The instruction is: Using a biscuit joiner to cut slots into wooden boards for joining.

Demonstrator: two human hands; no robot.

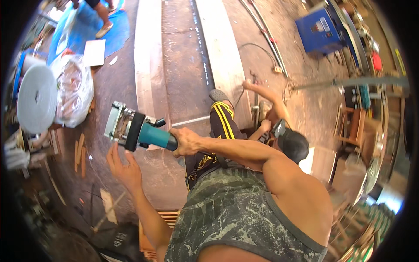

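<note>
My right hand [187,142] is wrapped round the black end of a teal trim router [153,136]. The router lies sideways in the air, its metal base [113,121] pointing left and a thick black band round its middle. Just below the base is my left hand [125,169], fingers spread and stretched toward the tool. Whether its fingertips touch the router I cannot tell. Beyond the router, a long pale wooden board [149,56] runs away from me, with a second board [222,48] alongside on the right.
A co-worker in a dark cap [293,146] crouches close at my right, one hand [248,84] at the right board. A large grey roll [37,99] and a clear plastic bag [75,89] stand left. Wood strips [80,153] lie on the floor. A blue box [321,29] stands far right.
</note>
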